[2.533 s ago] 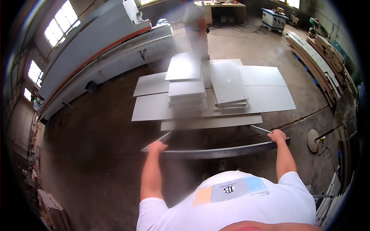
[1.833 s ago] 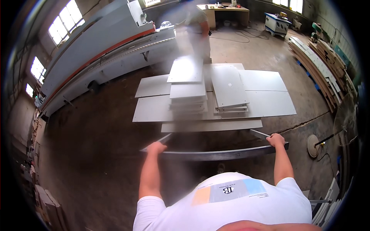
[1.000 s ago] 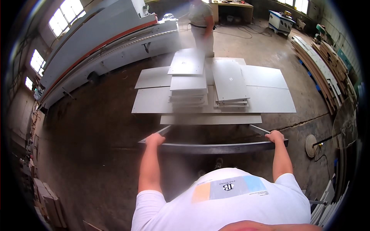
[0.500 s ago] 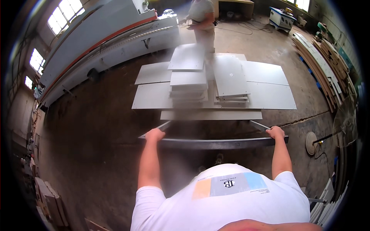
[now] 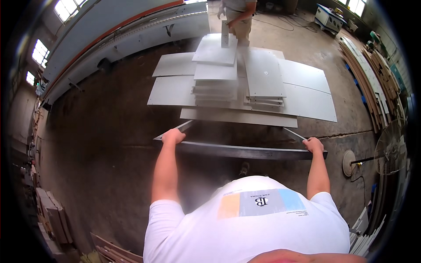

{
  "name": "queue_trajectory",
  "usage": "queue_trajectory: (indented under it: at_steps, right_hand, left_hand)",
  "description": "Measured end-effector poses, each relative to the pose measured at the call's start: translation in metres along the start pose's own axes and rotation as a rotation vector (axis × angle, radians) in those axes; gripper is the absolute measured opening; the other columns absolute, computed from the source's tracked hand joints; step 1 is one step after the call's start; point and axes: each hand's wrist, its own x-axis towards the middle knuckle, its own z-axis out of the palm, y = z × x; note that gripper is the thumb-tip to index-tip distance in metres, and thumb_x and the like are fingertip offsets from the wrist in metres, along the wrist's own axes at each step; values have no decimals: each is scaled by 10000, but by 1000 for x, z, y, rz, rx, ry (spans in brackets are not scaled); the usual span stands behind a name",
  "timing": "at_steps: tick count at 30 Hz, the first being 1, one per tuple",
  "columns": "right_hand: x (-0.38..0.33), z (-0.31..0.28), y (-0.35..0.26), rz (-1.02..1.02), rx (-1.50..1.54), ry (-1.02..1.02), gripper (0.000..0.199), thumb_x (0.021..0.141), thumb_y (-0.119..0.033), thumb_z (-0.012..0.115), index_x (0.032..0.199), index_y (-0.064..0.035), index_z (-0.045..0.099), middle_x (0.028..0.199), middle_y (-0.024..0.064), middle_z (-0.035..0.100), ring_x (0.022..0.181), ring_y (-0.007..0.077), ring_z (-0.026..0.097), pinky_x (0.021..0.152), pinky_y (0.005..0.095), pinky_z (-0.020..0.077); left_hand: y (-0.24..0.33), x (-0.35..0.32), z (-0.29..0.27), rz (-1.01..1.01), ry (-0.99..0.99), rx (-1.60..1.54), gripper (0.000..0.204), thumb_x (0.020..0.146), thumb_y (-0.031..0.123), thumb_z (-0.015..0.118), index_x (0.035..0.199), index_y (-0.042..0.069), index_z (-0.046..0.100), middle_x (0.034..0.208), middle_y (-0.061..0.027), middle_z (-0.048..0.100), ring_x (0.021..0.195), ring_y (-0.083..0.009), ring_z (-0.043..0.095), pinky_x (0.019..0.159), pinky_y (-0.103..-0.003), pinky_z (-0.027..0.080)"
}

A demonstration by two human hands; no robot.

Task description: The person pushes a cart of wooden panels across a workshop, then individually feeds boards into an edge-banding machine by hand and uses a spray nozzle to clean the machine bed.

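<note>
A dark metal frame (image 5: 245, 151) spans the space in front of me, its two side bars running forward toward a load of white panels. My left hand (image 5: 173, 136) is closed round its left corner, and my right hand (image 5: 313, 144) grips the right corner. Beyond the crossbar lie wide white panels (image 5: 307, 103), with a long narrow panel (image 5: 239, 117) along their near edge. Two stacks rest on top: a taller left stack (image 5: 215, 51) and a lower right stack (image 5: 264, 74). What carries the panels underneath is hidden.
Behind the load a person (image 5: 241, 26) holds a narrow white strip (image 5: 225, 35) upright at the left stack. A long machine (image 5: 131, 41) stands at far left. To the right are a floor fan (image 5: 389, 151), stacked boards (image 5: 366, 81) and a floor crack (image 5: 351, 135).
The load, frame and my hands sit slightly higher in the picture, and the view has turned a little. The person opposite now has a narrow strip upright at the left stack.
</note>
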Motion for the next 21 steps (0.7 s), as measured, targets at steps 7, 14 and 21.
queue_trajectory:
  at_steps: [7,14,21]
  right_hand:
    - [-2,-2,-2,-2,10,3,380,867,-478,676,1017,-141,768,853,15,767,810,193,727,795,370,539]
    - [1,1,1,0,15,12,379,855,-472,681,1014,-140,770,850,12,767,810,186,728,798,362,542]
    - [2,1,1,-3,10,24,372,858,-469,679,1004,-140,773,854,11,767,819,186,730,795,358,545]
  left_hand:
    - [-2,5,2,1,-3,4,468,814,396,602,1142,99,752,1211,-129,722,1133,-335,678,961,-425,531]
    - [-1,4,3,9,-1,8,470,818,405,604,1147,105,752,1224,-133,717,1142,-333,675,965,-425,530]
    - [0,2,0,5,-23,8,479,823,408,604,1166,106,746,1238,-133,712,1157,-329,670,980,-422,525]
